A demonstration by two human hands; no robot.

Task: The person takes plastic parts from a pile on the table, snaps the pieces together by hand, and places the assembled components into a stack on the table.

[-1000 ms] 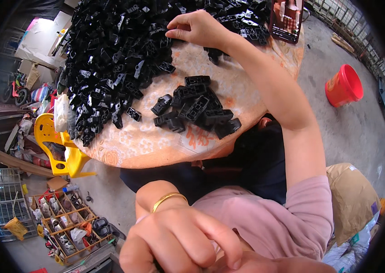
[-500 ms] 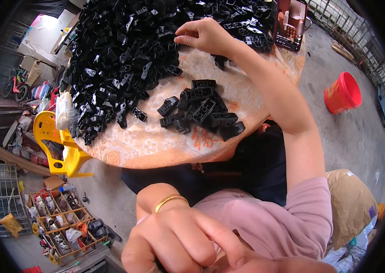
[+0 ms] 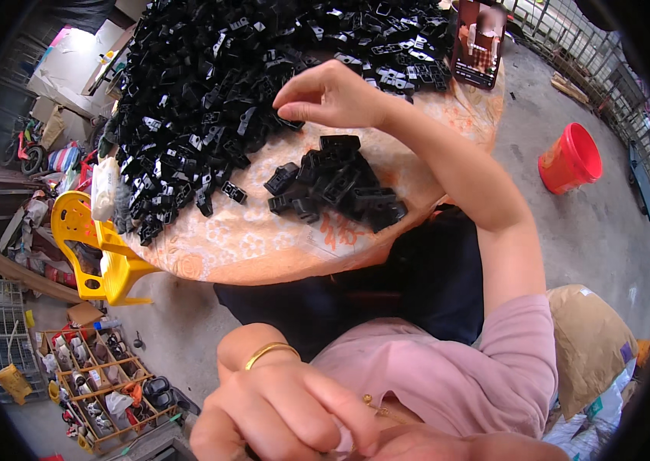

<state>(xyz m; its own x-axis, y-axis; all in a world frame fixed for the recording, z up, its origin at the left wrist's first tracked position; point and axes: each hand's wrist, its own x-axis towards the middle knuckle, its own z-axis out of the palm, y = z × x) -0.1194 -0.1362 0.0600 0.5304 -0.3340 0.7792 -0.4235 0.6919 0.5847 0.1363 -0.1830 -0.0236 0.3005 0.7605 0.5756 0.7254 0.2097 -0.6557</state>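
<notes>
My right hand (image 3: 332, 96) reaches over the table to the near edge of a big heap of black plastic parts (image 3: 194, 100). Its thumb and fingers close in a pinch at a black plastic part (image 3: 290, 123), partly covered by the fingertips. Nearer me, a smaller pile of black plastic parts (image 3: 336, 183) lies on the patterned tablecloth (image 3: 252, 246). My left hand (image 3: 286, 399), with a gold bracelet on its wrist, is raised close to me at the bottom. Its fingers are curled, and what they may hold is hidden.
A phone (image 3: 478, 42) stands at the table's far right edge, showing a video. A red bucket (image 3: 570, 159) is on the floor to the right. At left are a yellow plastic chair (image 3: 114, 269) and a wooden shoe rack (image 3: 106, 380). A brown sack (image 3: 590, 346) sits at lower right.
My right hand has moved left and nearer along the heap's edge, down to a part there. The left hand stays curled near me, shifted slightly left. The view has shifted a little.
</notes>
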